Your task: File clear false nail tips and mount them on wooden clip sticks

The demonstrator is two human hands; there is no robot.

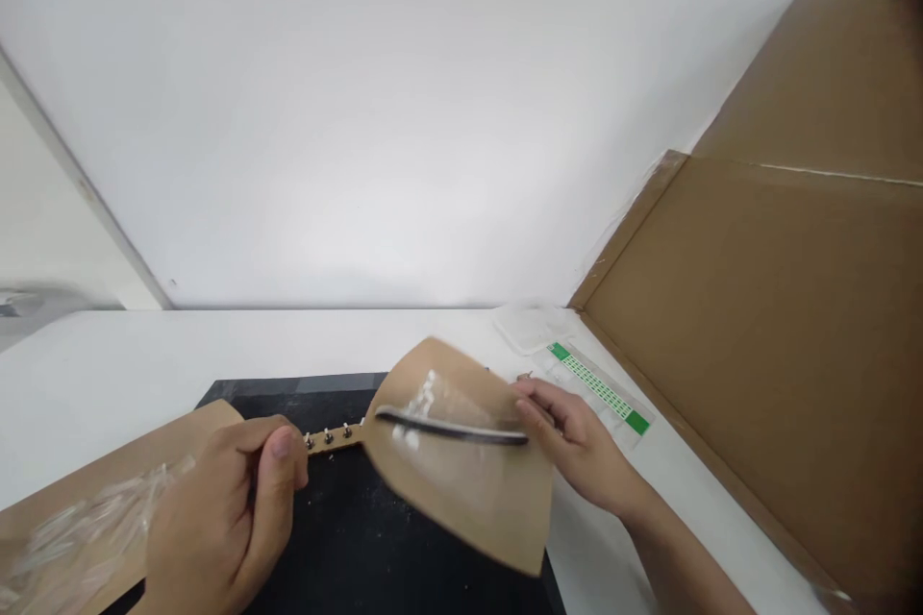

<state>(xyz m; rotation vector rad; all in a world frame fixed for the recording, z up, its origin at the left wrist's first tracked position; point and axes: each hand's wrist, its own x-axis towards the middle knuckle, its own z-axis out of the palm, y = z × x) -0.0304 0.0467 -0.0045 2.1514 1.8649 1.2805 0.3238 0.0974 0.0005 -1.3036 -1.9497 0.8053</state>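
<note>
My right hand (569,437) pinches the right edge of a brown kraft-paper piece (476,509), which is raised and tilted above a black mat (361,509). A shiny clear patch with small white shapes shows on its face. Across it runs a curved black-and-white strip (454,428). My left hand (241,509) is closed in a fist with the thumb on top; whatever it holds is hidden. Beside its knuckles, a narrow brown strip with small metal pieces (329,439) lies over the mat, partly covered by the paper.
At the left lies another brown paper piece (194,428) with clear plastic sticks (93,524). A green-and-white label strip (598,387) rests on clear plastic at the right, near a translucent lid (530,327). Cardboard panels (779,336) stand along the right; a white wall (361,115) rises behind.
</note>
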